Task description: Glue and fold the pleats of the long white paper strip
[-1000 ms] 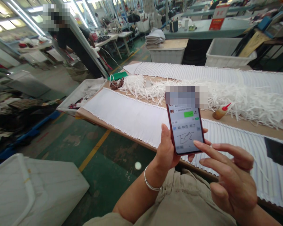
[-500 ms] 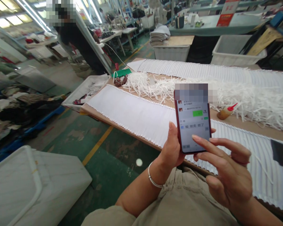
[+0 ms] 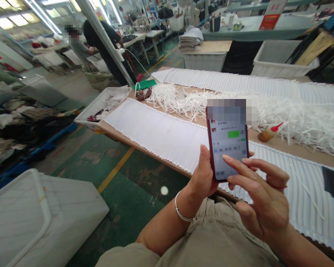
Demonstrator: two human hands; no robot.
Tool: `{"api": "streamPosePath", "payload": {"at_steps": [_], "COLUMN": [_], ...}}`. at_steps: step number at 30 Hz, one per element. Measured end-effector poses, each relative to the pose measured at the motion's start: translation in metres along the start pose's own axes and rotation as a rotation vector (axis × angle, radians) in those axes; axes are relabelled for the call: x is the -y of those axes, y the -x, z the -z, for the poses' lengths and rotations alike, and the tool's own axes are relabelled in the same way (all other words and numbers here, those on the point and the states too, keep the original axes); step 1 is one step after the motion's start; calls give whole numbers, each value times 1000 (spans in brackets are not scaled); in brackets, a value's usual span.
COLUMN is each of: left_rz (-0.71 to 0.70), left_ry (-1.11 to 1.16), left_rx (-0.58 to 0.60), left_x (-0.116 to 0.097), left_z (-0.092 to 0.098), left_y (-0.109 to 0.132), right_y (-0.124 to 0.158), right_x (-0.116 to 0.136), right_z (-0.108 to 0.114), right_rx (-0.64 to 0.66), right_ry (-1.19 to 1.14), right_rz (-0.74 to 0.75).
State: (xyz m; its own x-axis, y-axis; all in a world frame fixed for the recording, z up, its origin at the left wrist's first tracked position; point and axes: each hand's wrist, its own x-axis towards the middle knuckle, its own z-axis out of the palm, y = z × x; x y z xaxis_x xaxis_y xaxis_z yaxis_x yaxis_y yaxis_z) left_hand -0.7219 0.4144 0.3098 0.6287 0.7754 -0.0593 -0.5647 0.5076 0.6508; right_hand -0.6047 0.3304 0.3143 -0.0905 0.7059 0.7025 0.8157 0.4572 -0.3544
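A smartphone [image 3: 228,163] in a dark red case stands nearly upright in my left hand [image 3: 203,174], whose thumb presses along its left edge while fingertips show past the right edge. The lit screen carries a chat with a green bubble and a row of characters above a handwriting area. My right hand [image 3: 264,193] hovers over the lower screen, index finger stretched to the glass and the other fingers spread. Whether the fingertip touches the screen I cannot tell. Behind the phone lie overlapping white pieces [image 3: 161,133] in a long row and a heap of white strips [image 3: 295,115].
A brown-topped table [image 3: 119,137] runs across in front of me. On it are a glue bottle [image 3: 267,133] with a red tip and a green item [image 3: 144,84]. A white bin [image 3: 72,207] stands at lower left. Two people [image 3: 105,48] are beyond a metal post.
My right hand has shifted slightly left, its index fingertip moving up and left over the screen. In the background, the person in black has moved right, and another person now shows behind.
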Motion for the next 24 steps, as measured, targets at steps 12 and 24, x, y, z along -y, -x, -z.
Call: {"api": "streamPosePath", "payload": {"at_steps": [12, 24], "left_rz": [27, -11], "left_ry": [7, 47], "left_rx": [-8, -40], "left_x": [-3, -6], "left_z": [0, -1], "left_y": [-1, -4], "right_y": [1, 6], "right_x": [-4, -3], "right_z": [1, -1], "right_rx": [-16, 21], "right_ry": [13, -6], "right_rz": [-30, -33]}}
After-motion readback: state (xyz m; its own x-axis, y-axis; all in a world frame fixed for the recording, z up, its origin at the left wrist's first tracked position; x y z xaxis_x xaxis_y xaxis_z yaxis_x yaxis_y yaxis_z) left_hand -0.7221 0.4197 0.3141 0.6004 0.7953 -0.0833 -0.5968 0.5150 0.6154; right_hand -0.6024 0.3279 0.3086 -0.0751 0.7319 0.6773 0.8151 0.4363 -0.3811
